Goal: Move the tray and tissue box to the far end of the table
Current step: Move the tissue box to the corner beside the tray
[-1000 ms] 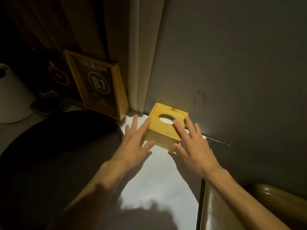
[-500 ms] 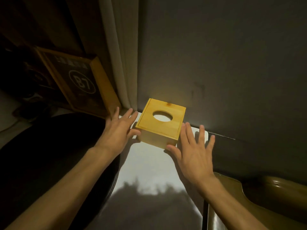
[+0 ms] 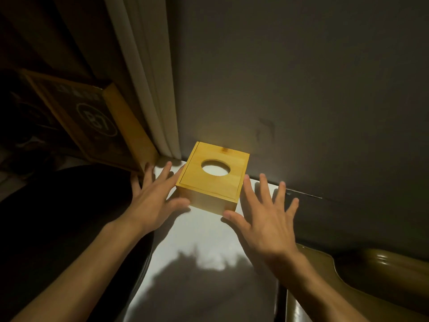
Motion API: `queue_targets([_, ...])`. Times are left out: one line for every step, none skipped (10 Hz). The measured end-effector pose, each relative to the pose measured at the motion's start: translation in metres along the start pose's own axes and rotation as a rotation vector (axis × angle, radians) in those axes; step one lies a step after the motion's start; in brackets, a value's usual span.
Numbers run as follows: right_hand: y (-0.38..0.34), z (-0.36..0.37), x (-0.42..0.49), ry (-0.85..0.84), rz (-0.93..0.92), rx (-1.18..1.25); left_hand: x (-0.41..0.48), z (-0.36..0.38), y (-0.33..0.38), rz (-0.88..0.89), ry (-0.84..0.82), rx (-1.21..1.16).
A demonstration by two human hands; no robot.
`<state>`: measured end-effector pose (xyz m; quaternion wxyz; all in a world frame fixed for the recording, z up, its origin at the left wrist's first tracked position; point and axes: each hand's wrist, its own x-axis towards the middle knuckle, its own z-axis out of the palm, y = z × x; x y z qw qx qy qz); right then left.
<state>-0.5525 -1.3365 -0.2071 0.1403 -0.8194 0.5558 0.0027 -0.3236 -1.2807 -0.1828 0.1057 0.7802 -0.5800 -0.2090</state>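
Observation:
A yellow wooden tissue box with a round hole in its top stands on the white table, at the far end against the grey wall. My left hand lies open at the box's left side, forefinger along its edge and thumb near the front face. My right hand is open at the box's right side, fingers spread over the table and thumb by the front right corner. Under my left forearm lies the tray, dark and round, its far rim close to the box.
A wood-framed dark sign marked "B7" leans at the back left, just beyond my left fingers. A pale curtain hangs down to the table's corner. A glossy brown seat borders the table's right edge.
Both hands have slid off the box's top to its sides and spread their fingers. The box now sits a little nearer the wall.

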Motion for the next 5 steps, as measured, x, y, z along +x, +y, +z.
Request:
queue_targets([0.005,0.001,0.0,-0.005,0.0,-0.032,0.0,0.004,0.0,-0.02,0.009,-0.026])
queue_targets([0.007,-0.006,0.001,-0.021,-0.017,-0.016,0.004,0.005,0.003,-0.036,0.082,0.045])
queue_targets([0.008,-0.02,0.003,-0.056,-0.014,0.016,0.005,-0.001,0.009,-0.076,0.06,0.119])
queue_targets([0.004,-0.032,-0.002,-0.125,-0.033,-0.037,-0.005,-0.009,0.018,-0.106,0.014,0.069])
queue_targets([0.001,-0.062,-0.007,-0.141,-0.057,-0.126,-0.021,-0.029,0.021,-0.1,-0.012,0.07])
